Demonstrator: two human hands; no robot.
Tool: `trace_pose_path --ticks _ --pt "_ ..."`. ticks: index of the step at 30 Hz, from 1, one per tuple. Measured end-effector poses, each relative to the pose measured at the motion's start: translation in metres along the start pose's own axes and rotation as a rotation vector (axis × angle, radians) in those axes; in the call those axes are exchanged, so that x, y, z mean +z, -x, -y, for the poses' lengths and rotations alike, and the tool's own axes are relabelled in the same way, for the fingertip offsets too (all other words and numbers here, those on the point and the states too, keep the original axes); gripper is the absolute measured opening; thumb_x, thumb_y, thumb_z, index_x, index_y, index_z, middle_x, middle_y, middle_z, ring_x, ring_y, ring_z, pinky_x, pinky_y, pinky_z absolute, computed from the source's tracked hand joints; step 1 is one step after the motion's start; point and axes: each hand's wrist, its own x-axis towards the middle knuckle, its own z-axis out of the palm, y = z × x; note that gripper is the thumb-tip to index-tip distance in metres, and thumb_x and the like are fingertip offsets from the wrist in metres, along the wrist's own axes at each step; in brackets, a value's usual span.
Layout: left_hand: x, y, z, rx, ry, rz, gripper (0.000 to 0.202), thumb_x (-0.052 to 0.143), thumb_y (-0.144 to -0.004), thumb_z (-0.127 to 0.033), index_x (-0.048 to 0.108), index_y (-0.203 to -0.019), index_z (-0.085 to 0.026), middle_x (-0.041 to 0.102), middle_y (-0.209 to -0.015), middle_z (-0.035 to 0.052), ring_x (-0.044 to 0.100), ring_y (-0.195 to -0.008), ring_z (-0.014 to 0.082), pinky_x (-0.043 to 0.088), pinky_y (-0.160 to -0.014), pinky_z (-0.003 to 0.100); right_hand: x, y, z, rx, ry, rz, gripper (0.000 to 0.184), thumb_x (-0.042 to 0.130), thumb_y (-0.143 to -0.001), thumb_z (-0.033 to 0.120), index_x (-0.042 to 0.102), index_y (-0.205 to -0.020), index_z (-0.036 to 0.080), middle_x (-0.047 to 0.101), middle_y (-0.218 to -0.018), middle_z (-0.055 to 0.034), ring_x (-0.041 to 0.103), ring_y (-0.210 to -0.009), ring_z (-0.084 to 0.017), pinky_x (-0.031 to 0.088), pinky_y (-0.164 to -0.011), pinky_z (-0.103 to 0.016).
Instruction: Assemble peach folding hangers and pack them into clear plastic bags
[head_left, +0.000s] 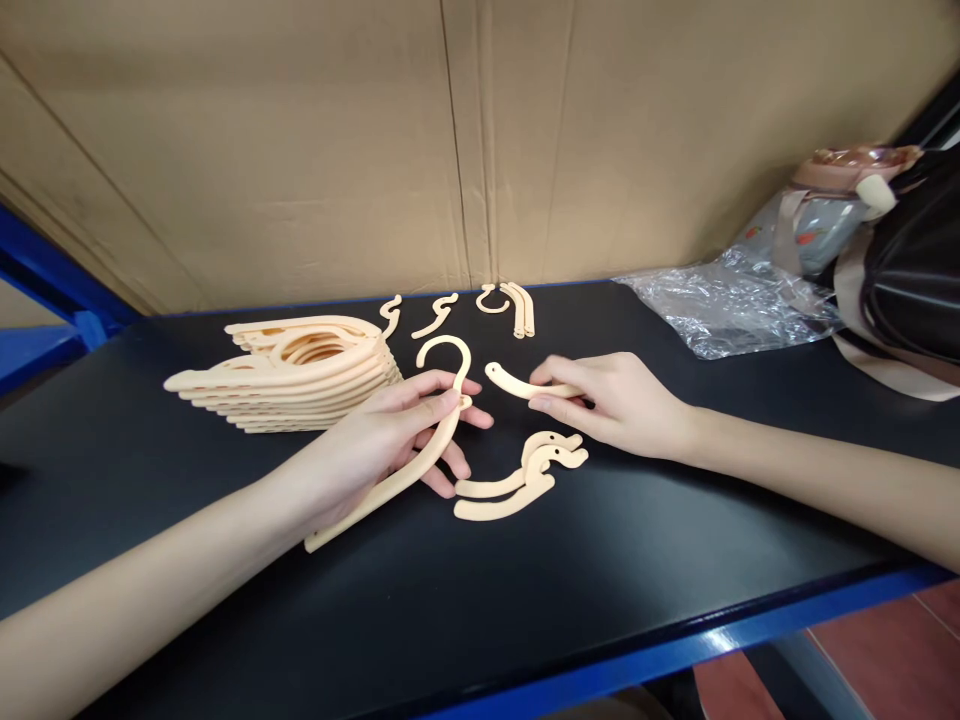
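My left hand [390, 440] grips a cream hanger piece [420, 465], a long curved arm with a hook [463, 355] joined at its upper end. Between the thumb and fingers of my right hand [611, 400] is a separate curved hanger arm [514, 383], its holed end pointing left toward the hook. The two held parts are apart. Just below, two wavy hanger parts [510, 495] lie side by side on the black table. Left of my left hand stands a neat stack of cream folding hangers [300, 375].
More loose parts lie along the back: two wavy pieces [435, 315], a hook [493, 299] and several slim arms [519, 310]. Clear plastic wrap [720, 300], a strapped bottle [814, 220] and a black bag [919, 260] sit at right. Cardboard [300, 150] rises behind the table [637, 580].
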Motion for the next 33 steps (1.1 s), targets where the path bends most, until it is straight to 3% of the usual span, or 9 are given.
trace_pose_path --ticks 2,7,9,11,14,17,22,33 --pt "-0.0007 -0.0001 -0.0008 -0.001 0.007 -0.009 0.020 0.060 -0.093 -0.027 0.062 -0.112 -0.020 0.069 -0.107 0.0057 0.068 -0.062 0.0132 0.062 -0.051 0.025 -0.0001 -0.0012 -0.0006 -0.061 0.030 0.028 0.030 0.045 -0.100 0.043 0.062 -0.093 0.019 0.063 -0.070 0.0030 0.057 -0.063 -0.011 0.038 -0.061 -0.024" --pt "0.0001 0.0014 -0.0032 -0.035 0.016 -0.009 0.030 0.057 -0.095 -0.026 0.059 -0.124 -0.021 0.068 -0.067 0.0014 0.069 -0.058 0.0162 0.062 -0.052 0.025 -0.0001 -0.0050 -0.0028 -0.181 0.180 0.027 0.028 0.045 -0.101 0.033 0.068 -0.102 0.018 0.068 -0.084 -0.0011 0.056 -0.075 -0.015 0.037 -0.081 -0.033" --pt "0.0012 0.0022 -0.0032 -0.043 0.023 0.014 0.032 0.057 -0.095 -0.027 0.059 -0.127 -0.021 0.066 -0.063 0.0011 0.069 -0.058 0.0164 0.062 -0.052 0.024 0.0004 -0.0057 -0.0023 -0.199 0.265 -0.016 0.028 0.045 -0.101 0.032 0.070 -0.102 0.018 0.068 -0.084 -0.0014 0.055 -0.077 -0.017 0.036 -0.085 -0.035" --pt "0.0027 0.0030 -0.0031 -0.047 0.039 0.034 0.033 0.059 -0.094 -0.027 0.060 -0.127 -0.022 0.069 -0.071 0.0027 0.069 -0.059 0.0161 0.062 -0.052 0.023 0.0012 -0.0060 -0.0008 -0.231 0.377 -0.059 0.029 0.045 -0.100 0.030 0.071 -0.100 0.017 0.068 -0.083 -0.0023 0.055 -0.081 -0.018 0.035 -0.092 -0.037" --pt "0.0053 0.0036 -0.0034 -0.038 0.063 0.040 0.030 0.061 -0.093 -0.025 0.064 -0.123 -0.025 0.071 -0.102 0.0063 0.070 -0.062 0.0146 0.062 -0.051 0.023 0.0029 -0.0059 0.0015 -0.273 0.522 -0.101 0.031 0.042 -0.101 0.025 0.071 -0.096 0.017 0.067 -0.081 -0.0029 0.056 -0.083 -0.019 0.032 -0.100 -0.037" --pt "0.0068 0.0036 -0.0039 -0.034 0.056 0.034 0.029 0.061 -0.093 -0.026 0.065 -0.122 -0.026 0.069 -0.112 0.0065 0.071 -0.064 0.0143 0.062 -0.052 0.023 0.0051 -0.0054 0.0017 -0.295 0.589 -0.122 0.026 0.045 -0.099 0.020 0.071 -0.098 0.017 0.066 -0.082 -0.0030 0.055 -0.082 -0.019 0.033 -0.100 -0.036" --pt "0.0065 0.0030 -0.0036 -0.056 0.059 0.023 0.032 0.063 -0.092 -0.028 0.064 -0.124 -0.027 0.071 -0.086 0.0029 0.072 -0.067 0.0161 0.063 -0.054 0.023 0.0063 -0.0052 0.0007 -0.288 0.605 -0.109 0.020 0.050 -0.096 0.015 0.069 -0.099 0.017 0.065 -0.085 -0.0029 0.054 -0.082 -0.020 0.036 -0.092 -0.036" --pt "0.0064 0.0042 -0.0015 -0.040 0.072 0.018 0.021 0.063 -0.092 -0.024 0.068 -0.112 -0.021 0.071 -0.073 0.0025 0.071 -0.065 0.0160 0.062 -0.052 0.021 0.0030 -0.0062 0.0045 -0.292 0.550 -0.126 0.031 0.042 -0.102 0.028 0.069 -0.093 0.016 0.063 -0.079 -0.0018 0.052 -0.077 -0.018 0.033 -0.082 -0.034"
